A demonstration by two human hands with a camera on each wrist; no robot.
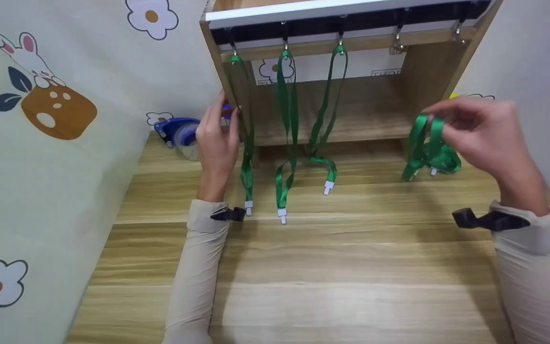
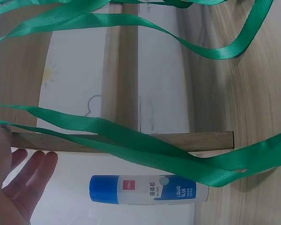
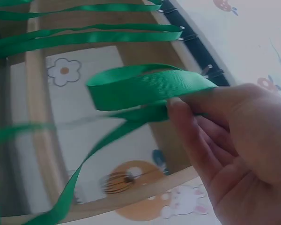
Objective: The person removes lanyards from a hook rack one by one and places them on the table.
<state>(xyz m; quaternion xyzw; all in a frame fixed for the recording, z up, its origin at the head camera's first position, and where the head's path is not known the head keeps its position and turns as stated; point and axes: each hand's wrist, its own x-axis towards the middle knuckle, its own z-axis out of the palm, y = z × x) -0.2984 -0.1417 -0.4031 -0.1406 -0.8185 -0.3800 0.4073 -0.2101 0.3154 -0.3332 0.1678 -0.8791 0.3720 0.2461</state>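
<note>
My right hand (image 1: 485, 129) pinches a green lanyard (image 3: 140, 91) between thumb and fingertips, its band folded into a loop in the right wrist view. Below that hand, more green ribbon (image 1: 448, 160) lies bunched with a white clip. At the left side of a wooden rack (image 1: 332, 102), my left hand (image 1: 217, 136) grips the side panel (image 2: 178, 142), fingers along its outer face. Three green lanyards (image 1: 282, 95) hang from hooks on the rack's front, white clips at their lower ends. The leftmost lanyard (image 2: 131, 136) passes close beside my left thumb.
Two hooks (image 1: 457, 38) at the right of the dark strip hold no lanyard. A liquid glue bottle (image 2: 145, 189) and a blue tape dispenser (image 1: 174, 131) stand left of the rack. The wooden tabletop (image 1: 322, 267) extends in front, with patterned walls (image 1: 55, 191) around.
</note>
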